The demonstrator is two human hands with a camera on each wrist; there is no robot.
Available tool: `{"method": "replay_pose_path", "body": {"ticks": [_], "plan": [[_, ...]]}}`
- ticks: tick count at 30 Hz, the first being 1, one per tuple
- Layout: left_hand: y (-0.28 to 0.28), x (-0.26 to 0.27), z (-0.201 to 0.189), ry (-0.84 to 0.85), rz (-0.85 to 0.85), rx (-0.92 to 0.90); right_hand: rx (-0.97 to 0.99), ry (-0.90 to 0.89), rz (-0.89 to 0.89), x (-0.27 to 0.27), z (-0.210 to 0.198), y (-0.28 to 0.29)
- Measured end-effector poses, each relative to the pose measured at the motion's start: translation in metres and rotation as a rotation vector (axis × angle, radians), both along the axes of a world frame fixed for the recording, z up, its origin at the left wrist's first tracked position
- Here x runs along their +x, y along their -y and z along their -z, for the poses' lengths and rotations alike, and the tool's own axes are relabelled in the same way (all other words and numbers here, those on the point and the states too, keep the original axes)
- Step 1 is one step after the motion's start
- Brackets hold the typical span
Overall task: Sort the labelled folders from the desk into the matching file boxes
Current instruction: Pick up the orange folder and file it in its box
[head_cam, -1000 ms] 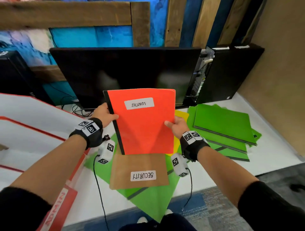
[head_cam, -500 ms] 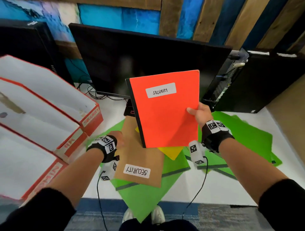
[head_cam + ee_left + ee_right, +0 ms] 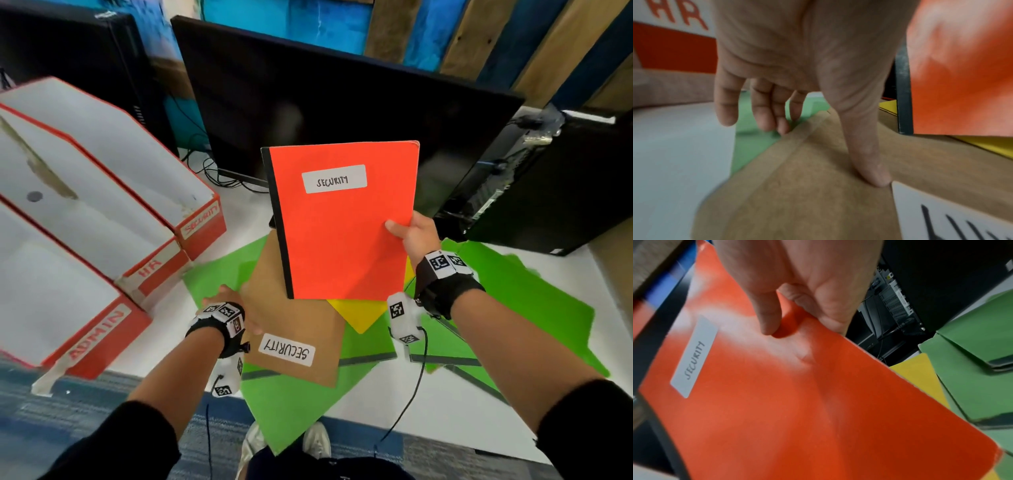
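My right hand holds an orange folder labelled SECURITY upright above the desk, thumb on its front near the right edge; the right wrist view shows the same hand pinching that folder. A brown folder, also labelled SECURITY, lies on the pile below. My left hand is at its left edge. In the left wrist view the thumb presses on the brown folder while the fingertips meet its edge. Three red-and-white file boxes stand at left: SECURITY, HR, ADMIN.
Green folders and a yellow one are spread over the white desk. A black monitor stands behind the orange folder, with cables at its foot. A black computer tower lies at the right.
My left hand let go of the orange folder and dropped onto the brown folder. The right hand now carries the orange folder alone. My view swung left, bringing the boxes in.
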State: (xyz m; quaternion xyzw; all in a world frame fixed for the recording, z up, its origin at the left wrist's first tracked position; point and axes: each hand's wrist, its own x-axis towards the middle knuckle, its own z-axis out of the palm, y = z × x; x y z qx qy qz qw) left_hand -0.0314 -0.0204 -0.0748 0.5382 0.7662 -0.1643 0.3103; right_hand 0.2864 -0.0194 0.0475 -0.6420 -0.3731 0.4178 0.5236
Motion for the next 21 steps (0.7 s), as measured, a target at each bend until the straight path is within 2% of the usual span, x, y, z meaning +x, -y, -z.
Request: {"method": "replay_pose_path", "body": {"ticks": [5, 9, 12, 15, 18, 21], "plan": [[0.019, -0.014, -0.02, -0.058, 0.356, 0.121, 0.019, 0.029, 0.004, 0.003, 0.003, 0.0], [0.003, -0.013, -0.051, -0.121, 0.493, 0.227, 0.071, 0.058, 0.013, 0.001, -0.008, -0.004], [-0.031, -0.012, -0.081, -0.068, 0.299, 0.276, 0.117, 0.038, 0.012, 0.001, -0.019, -0.009], [-0.057, -0.013, -0.117, -0.019, 0.245, 0.363, 0.153, 0.057, -0.03, 0.003, -0.032, -0.015], [-0.068, -0.008, -0.17, -0.069, 0.308, 0.396, 0.138, 0.157, -0.12, 0.01, -0.037, -0.021], [-0.081, -0.011, -0.216, -0.026, 0.332, 0.495, 0.088, 0.23, -0.204, 0.015, -0.042, -0.024]]}}
